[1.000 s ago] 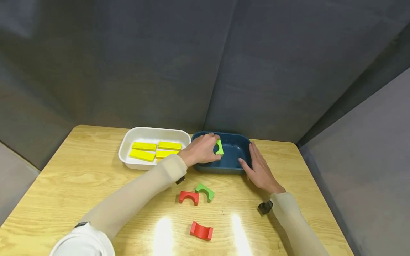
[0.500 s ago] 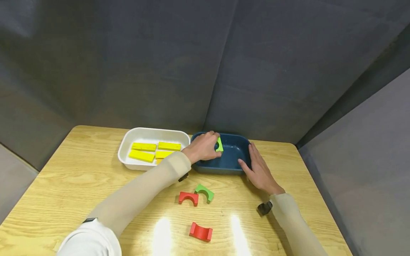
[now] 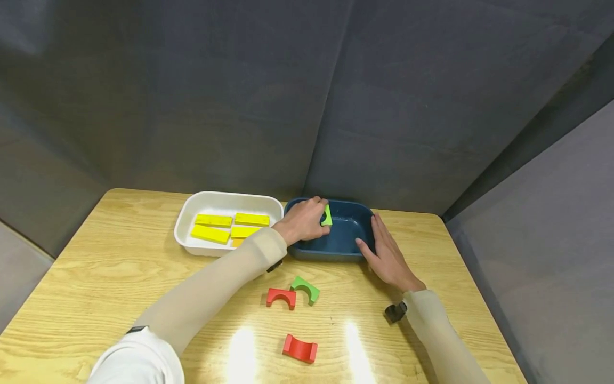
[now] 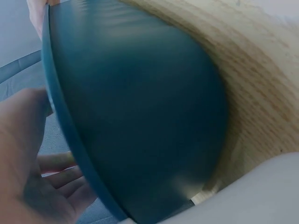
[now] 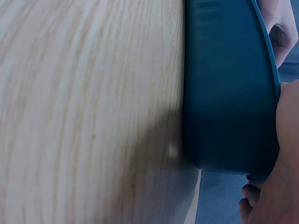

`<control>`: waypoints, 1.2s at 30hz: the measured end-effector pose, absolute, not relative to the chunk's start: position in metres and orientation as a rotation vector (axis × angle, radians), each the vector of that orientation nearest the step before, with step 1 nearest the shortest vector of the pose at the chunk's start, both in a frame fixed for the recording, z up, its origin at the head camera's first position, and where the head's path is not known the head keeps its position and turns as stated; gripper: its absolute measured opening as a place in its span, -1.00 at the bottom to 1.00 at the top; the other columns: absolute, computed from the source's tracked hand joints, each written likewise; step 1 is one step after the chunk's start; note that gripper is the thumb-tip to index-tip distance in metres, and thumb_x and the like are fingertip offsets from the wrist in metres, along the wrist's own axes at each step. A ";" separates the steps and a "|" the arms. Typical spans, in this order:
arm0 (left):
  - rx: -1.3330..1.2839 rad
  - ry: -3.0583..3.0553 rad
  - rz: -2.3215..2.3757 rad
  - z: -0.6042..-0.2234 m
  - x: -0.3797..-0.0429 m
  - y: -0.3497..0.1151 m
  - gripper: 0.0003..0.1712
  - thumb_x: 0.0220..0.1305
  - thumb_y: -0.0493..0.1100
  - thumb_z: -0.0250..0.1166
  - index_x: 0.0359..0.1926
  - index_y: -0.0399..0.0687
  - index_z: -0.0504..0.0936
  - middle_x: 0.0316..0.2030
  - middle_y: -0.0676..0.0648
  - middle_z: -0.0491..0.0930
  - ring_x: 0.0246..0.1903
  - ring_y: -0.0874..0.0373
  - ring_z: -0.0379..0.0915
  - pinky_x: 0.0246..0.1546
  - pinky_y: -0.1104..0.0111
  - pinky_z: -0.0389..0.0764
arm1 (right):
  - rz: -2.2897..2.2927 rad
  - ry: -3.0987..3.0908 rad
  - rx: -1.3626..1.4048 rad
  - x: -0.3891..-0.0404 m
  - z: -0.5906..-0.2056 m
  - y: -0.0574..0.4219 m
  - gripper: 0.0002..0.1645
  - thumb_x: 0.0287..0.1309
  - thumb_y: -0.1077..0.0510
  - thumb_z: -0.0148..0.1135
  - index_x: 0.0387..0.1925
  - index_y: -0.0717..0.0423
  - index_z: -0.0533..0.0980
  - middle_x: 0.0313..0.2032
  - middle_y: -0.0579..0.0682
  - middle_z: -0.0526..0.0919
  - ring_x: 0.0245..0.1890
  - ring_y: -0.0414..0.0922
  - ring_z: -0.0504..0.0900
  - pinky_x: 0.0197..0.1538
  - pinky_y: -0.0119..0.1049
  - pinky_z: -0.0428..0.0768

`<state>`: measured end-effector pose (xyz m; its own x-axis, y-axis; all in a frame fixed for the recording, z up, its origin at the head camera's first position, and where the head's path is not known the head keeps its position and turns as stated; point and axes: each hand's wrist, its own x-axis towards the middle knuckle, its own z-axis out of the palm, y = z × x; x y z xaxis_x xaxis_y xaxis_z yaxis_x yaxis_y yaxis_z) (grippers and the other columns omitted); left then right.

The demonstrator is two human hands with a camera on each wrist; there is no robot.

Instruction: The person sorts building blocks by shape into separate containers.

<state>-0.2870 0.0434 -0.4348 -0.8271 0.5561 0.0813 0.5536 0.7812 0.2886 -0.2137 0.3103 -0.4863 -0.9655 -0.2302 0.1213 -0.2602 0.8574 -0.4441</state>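
My left hand point(image 3: 307, 220) reaches into the left part of a dark blue plastic bin point(image 3: 352, 240) and grips a bright green arch-shaped block point(image 3: 328, 216) between thumb and fingers. Part of that block is hidden by the hand. At the bin's right end, my right hand point(image 3: 389, 256) rests along the rim, fingers straight and thumb over the inside. In the left wrist view the bin's outer wall point(image 4: 140, 112) fills the middle, with the left hand point(image 4: 37, 172) over its rim. The right wrist view shows the right hand point(image 5: 275, 186) against the bin's end.
A white bin point(image 3: 184, 237) with several yellow blocks point(image 3: 211, 234) touches the blue bin's left side. Nearer on the wooden table point(image 3: 120, 266) lie a green arch block point(image 3: 305, 289), a red arch block point(image 3: 281, 297) and another red one point(image 3: 300, 349). A dark curtain point(image 3: 230, 106) stands behind.
My left hand lowers slightly into the blue bin with the green arch block. The right hand stays at the bin's right end, and the other blocks keep their places.
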 end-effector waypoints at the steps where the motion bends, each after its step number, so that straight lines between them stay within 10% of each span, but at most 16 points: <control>1: 0.923 2.968 0.456 -0.435 -0.287 0.044 -0.15 0.44 0.14 0.40 0.55 -0.22 0.40 0.32 -0.21 0.53 0.06 0.00 0.61 0.03 0.24 0.72 | 0.724 -2.965 0.393 -0.214 -0.486 0.310 0.08 0.63 -0.36 -0.09 0.74 0.16 -0.25 0.74 0.08 -0.32 0.71 0.25 -0.16 0.63 0.36 -0.03; 10: 1.013 3.086 0.342 -0.430 -0.277 0.042 -0.19 0.49 0.23 0.28 0.56 -0.10 0.42 0.42 -0.12 0.51 0.36 -0.03 0.50 0.41 0.16 0.51 | 0.730 -2.979 0.384 -0.214 -0.485 0.311 0.08 0.64 -0.35 -0.08 0.74 0.15 -0.27 0.74 0.07 -0.34 0.72 0.20 -0.22 0.63 0.35 -0.07; 36: 1.185 3.016 0.562 -0.417 -0.237 -0.015 -0.30 0.52 0.11 0.28 0.53 -0.09 0.46 0.48 -0.13 0.47 0.46 -0.04 0.41 0.47 0.06 0.46 | 0.727 -2.982 0.395 -0.216 -0.484 0.312 0.08 0.64 -0.35 -0.11 0.73 0.19 -0.27 0.74 0.06 -0.35 0.72 0.17 -0.24 0.64 0.33 -0.08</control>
<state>-0.2370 -0.0153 -0.4168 -0.7310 0.6321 0.2571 0.6823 0.6839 0.2586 -0.2160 0.3124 -0.4837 -0.9663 -0.2352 0.1049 -0.2571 0.8571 -0.4463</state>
